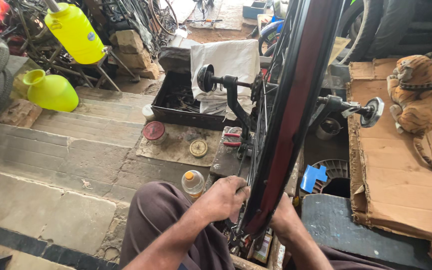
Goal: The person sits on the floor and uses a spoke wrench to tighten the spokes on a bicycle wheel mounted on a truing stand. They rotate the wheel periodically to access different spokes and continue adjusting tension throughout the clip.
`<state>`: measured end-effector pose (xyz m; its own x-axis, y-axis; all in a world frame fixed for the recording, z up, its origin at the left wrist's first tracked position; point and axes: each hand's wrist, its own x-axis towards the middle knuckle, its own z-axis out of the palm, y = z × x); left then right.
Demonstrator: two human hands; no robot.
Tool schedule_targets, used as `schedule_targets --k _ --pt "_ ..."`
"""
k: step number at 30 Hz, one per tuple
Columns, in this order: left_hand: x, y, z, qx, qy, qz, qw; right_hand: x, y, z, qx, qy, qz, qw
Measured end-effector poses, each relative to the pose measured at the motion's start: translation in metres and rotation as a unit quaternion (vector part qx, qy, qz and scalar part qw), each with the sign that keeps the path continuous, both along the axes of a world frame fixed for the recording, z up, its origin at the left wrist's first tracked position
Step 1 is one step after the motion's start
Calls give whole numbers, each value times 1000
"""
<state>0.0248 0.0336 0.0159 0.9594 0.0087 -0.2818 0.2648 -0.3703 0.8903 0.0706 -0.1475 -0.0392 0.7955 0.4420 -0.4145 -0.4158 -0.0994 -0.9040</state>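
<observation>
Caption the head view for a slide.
Left hand and right hand grip a bicycle wheel mounted upright in a stand.

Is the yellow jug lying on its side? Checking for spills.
Yes, the yellow jug lies tipped over on the stone steps, spout pointing left.

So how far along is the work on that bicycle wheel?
Already done: the wheel stands upright, clamped in the black stand. In hand: the left hand and right hand both work at the rim's lowest part. How much of the rim is left cannot be told; the tool tray sits untouched.
</observation>
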Motion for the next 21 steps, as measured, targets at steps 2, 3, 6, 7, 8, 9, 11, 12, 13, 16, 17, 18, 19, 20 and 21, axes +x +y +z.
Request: schedule_targets --k 2,3,6,7,8,9,11,12,13,16,17,18,19,20,21 --pt "1 -1 3 30 -18 -7 999 -1 5 9 -18 14 -25 999" --pt "1 -2 3 46 -17 10 999 0 4 15 -18 -10 1 1000" --pt "-2 -8 3 115 -58 47 991 7 -9 30 6 -7 88 996" --pt "-4 -10 3 150 -100 55 982 9 -15 32 29 44 124 991" --pt "-6 -12 4 185 -140 65 970 11 -20 32 50 96 162 981" --pt "-8 -14 5 182 -141 72 971 10 -20 29 22 80 128 988" --pt "-11 -16 8 178 -146 78 970 7 -18 22 -31 44 53 997" --pt "-12 -16 9 160 -107 78 978 5 -13 16 -21 28 41 999" --pt "-12 -14 11 141 -66 78 985 4 -9 12 -11 15 29 999" --pt "-10 -10 12 141 -44 44 988 6 -12 9 -41 26 63 997" --pt "-8 -9 11 152 -56 29 986 10 -15 10 -60 36 88 994" --pt "-7 -9 9 147 -43 33 988 14 -21 12 -29 61 93 993" --pt "-5 -11 6 141 -28 36 989 16 -27 14 0 88 99 991" --pt "-4 -14 3 135 -13 38 990 18 -32 16 28 115 102 988" --pt "-2 -15 0 120 -20 48 991 17 -33 16 38 104 110 988"
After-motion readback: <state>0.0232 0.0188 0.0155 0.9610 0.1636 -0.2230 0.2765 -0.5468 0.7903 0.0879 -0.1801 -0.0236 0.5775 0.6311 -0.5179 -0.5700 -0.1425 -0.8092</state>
